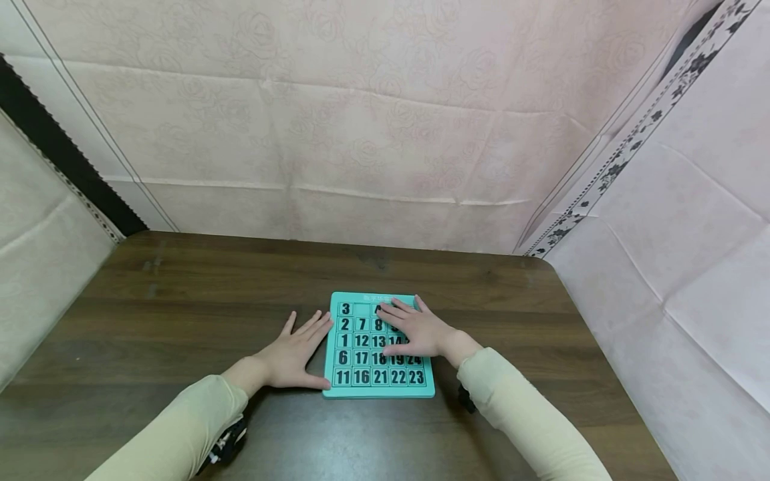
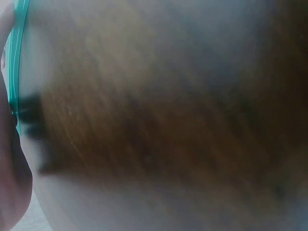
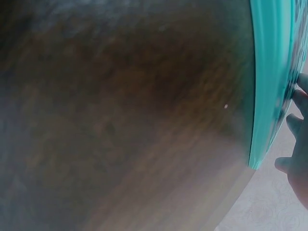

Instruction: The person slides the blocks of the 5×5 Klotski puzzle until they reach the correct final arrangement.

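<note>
Two pale green sleeves come in closest to me, the left sleeve [image 1: 171, 427] from one side and the right sleeve [image 1: 526, 417] from the other, reaching toward a turquoise number board [image 1: 369, 364] that lies flat on the brown wooden table [image 1: 210, 294]. It is a grid of black numbers: the bottom row reads 11, 16, 21, 22, 23, and up in the top row there's a blank square just beside the 3.

The left hand [image 1: 289, 357] is spread wide with straight fingers, its foremost fingertips at the board's left edge and its thumb at the lower left corner; it braces the side rather than wrapping round it. The right hand [image 1: 415, 331] stretches over the upper right of the board, fingers extended and apart, covering several squares; it has hold of nothing that I can see, and I can't tell how hard the fingertips press.

Under each forearm, by the cuff, sits something dark, a black wrist device [image 1: 231, 437] on the left and a black piece [image 1: 466, 399] on the right. Past the table's far edge hangs a creased, pale rose-patterned cloth [image 1: 361, 133], with a black band [image 1: 66, 150] slanting down its left side and a floral border [image 1: 646, 127] down its right.
</note>
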Motion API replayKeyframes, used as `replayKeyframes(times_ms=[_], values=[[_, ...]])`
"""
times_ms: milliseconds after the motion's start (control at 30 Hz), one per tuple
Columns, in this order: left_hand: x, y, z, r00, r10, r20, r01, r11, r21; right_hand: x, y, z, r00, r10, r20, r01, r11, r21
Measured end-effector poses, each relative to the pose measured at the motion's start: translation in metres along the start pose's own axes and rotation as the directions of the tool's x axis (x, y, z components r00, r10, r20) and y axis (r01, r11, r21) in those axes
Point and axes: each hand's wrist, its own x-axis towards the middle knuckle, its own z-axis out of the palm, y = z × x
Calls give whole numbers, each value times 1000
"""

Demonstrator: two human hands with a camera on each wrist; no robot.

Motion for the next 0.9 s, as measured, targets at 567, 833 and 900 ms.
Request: replayKeyframes(times_ms=[567,833,900], values=[[0,-1,0,1000,-14,17,14,1000,-1,15,-18,-8,998,-45,-45,43,998,-54],[1,0,0,999,-22,33,22,1000,-2,28,-34,-10,999,-41,-5,40,995,-87],[1,0,0,999,-22,32,22,1000,-4,31,-36,-10,1000,-31,3,31,996,-78]])
